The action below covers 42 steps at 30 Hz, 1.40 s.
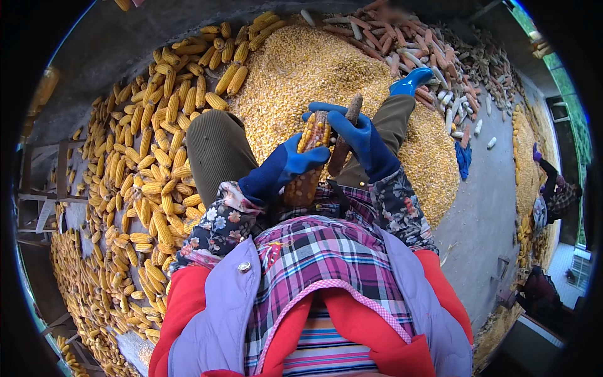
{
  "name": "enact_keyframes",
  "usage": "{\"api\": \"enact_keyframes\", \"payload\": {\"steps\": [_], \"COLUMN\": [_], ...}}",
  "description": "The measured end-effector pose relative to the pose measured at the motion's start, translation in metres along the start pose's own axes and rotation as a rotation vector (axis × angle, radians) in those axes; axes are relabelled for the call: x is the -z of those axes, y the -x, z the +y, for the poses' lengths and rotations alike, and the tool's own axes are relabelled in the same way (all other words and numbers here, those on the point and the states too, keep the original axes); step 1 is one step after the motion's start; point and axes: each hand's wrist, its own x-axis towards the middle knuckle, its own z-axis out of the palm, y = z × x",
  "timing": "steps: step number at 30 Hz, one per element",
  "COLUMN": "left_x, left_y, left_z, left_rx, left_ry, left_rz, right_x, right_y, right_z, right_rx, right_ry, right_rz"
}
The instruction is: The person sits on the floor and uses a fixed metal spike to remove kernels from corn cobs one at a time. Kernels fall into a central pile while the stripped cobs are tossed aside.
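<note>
Both my hands wear blue gloves and meet above my lap. My left hand is closed round a partly shelled corn cob, which stands upright with yellow kernels left in patches. A bare, reddish-brown cob slants in my right hand, against the side of the partly shelled one; my right fingers reach behind the top of that cob. Beyond and between my knees spreads a large heap of loose corn kernels.
Whole yellow ears lie piled along the left. Bare cobs are heaped at the upper right, near my blue boot. A blue glove lies on the concrete floor. Another person is at the far right beside more corn.
</note>
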Motion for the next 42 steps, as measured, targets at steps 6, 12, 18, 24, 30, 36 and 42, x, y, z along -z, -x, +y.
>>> {"api": "enact_keyframes", "payload": {"steps": [6, 12, 18, 24, 30, 36, 42], "left_x": [0.006, 0.009, 0.006, -0.010, -0.013, -0.010, 0.012], "left_y": [-0.010, 0.003, 0.007, 0.008, -0.010, -0.009, -0.007], "left_z": [-0.011, -0.007, 0.004, 0.014, -0.010, -0.020, -0.027], "left_rx": [0.008, 0.044, 0.023, -0.153, -0.266, -0.348, -0.347], "left_ry": [-0.057, 0.033, -0.016, -0.200, -0.217, -0.194, -0.278], "left_rz": [-0.028, -0.016, -0.098, 0.196, 0.298, 0.301, 0.376], "right_x": [-0.017, -0.002, 0.001, 0.002, 0.001, -0.008, -0.016], "right_y": [-0.010, -0.001, -0.004, -0.013, -0.017, -0.012, -0.008], "right_z": [0.016, -0.002, -0.004, 0.002, 0.004, 0.002, -0.008], "right_rx": [0.049, -0.087, -0.014, -0.069, -0.055, -0.013, -0.036], "right_ry": [0.157, -0.023, 0.072, 0.119, 0.127, 0.026, 0.061], "right_rz": [0.117, 0.029, -0.036, 0.130, 0.158, 0.166, 0.167]}}
